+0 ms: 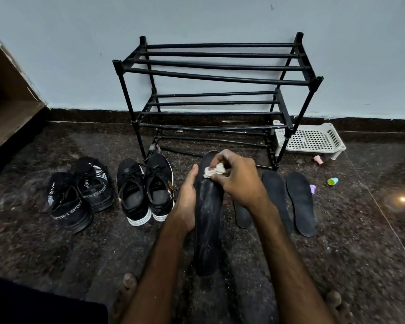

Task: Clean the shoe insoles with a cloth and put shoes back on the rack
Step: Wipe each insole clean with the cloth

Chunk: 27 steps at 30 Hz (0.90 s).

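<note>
Wiping step in hand: left hand (pixel 186 199) clamps black insole (pixel 207 220) above the floor (pixel 56 249) before rack (pixel 218 90); right hand (pixel 237 181) pinches cloth (pixel 214 170) at its toe. Next, probably wipe heelward; shoes (pixel 145 188) still off rack.

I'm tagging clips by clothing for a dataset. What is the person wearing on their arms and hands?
Nothing that shows. The left hand and right hand are bare, with no gloves, rings, watch or bands visible. Both forearms are uncovered as far as the bottom of the frame, so no sleeves appear.
</note>
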### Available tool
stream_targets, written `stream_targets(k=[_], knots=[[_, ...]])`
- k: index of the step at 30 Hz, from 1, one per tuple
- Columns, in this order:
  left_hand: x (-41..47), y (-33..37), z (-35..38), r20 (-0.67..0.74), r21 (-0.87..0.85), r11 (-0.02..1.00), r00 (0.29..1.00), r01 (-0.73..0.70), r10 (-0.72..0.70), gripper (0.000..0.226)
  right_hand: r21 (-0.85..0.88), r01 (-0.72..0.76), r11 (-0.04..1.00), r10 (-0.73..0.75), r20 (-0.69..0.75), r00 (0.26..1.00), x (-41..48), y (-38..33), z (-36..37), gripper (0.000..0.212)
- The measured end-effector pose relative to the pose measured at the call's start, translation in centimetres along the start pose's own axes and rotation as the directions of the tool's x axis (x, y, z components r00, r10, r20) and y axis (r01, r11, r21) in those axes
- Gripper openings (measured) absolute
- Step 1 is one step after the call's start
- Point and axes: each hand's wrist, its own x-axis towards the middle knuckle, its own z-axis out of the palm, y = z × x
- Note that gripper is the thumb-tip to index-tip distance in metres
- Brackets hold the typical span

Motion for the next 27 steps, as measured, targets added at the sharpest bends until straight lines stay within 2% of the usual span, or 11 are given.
stream_targets(k=[3, 5, 8, 11, 14, 16, 17, 19, 21, 24, 27], knots=[[0.2, -0.1, -0.1, -0.020, 0.075, 0.997, 1.000, 0.009, -0.008, 0.063, -0.024, -0.080, 0.997, 0.074, -0.185, 0.980, 0.2, 1.0, -0.4, 0.028], [0.1, -0.3, 0.5, -0.031, 0.073, 0.997, 0.999, 0.021, -0.019, 0.060, -0.008, -0.056, 0.998, 0.052, -0.275, 0.960, 0.2, 0.6, -0.1, 0.029], [0.1, -0.2, 0.7, -0.015, 0.020, 1.000, 1.000, 0.002, -0.002, 0.056, 0.050, 0.035, 0.998, -0.025, -0.188, 0.982, 0.4, -0.6, 0.5, 0.026], [0.1, 0.0, 0.2, 0.011, 0.003, 1.000, 1.000, 0.000, 0.000, 0.062, 0.011, -0.013, 1.000, 0.014, -0.088, 0.996, 0.4, -0.5, 0.0, 0.024], [0.1, -0.5, 0.2, 0.004, 0.048, 0.999, 1.000, 0.026, -0.026, 0.062, -0.014, -0.101, 0.995, 0.095, -0.231, 0.968, 0.3, 0.3, -1.0, 0.026], [-0.1, -0.7, 0.7, -0.013, 0.051, 0.998, 0.999, 0.035, -0.035, 0.060, -0.013, -0.069, 0.998, 0.062, -0.301, 0.952, 0.3, -0.1, -0.9, 0.029], [-0.1, -0.6, 0.8, -0.014, 0.041, 0.999, 0.999, 0.032, -0.031, 0.059, 0.004, -0.028, 1.000, 0.028, -0.283, 0.959, 0.3, -0.4, -0.7, 0.028], [-0.1, -0.3, 0.6, -0.007, 0.006, 1.000, 1.000, 0.010, -0.010, 0.057, 0.030, 0.043, 0.999, -0.038, -0.147, 0.988, 0.5, -0.8, -0.2, 0.025], [-0.2, -0.1, 0.2, 0.002, 0.004, 1.000, 1.000, -0.010, 0.010, 0.061, -0.022, 0.012, 1.000, -0.013, -0.030, 0.999, 0.5, -0.5, -0.3, 0.023], [-0.1, -0.5, 0.0, 0.029, 0.003, 1.000, 1.000, 0.011, -0.012, 0.064, -0.097, -0.104, 0.990, 0.087, -0.159, 0.983, 0.6, 0.5, -1.1, 0.027], [-0.2, -0.6, 0.6, 0.012, 0.009, 1.000, 1.000, 0.012, -0.013, 0.061, -0.090, -0.052, 0.995, 0.024, -0.284, 0.958, 0.6, -0.2, -0.9, 0.032]])
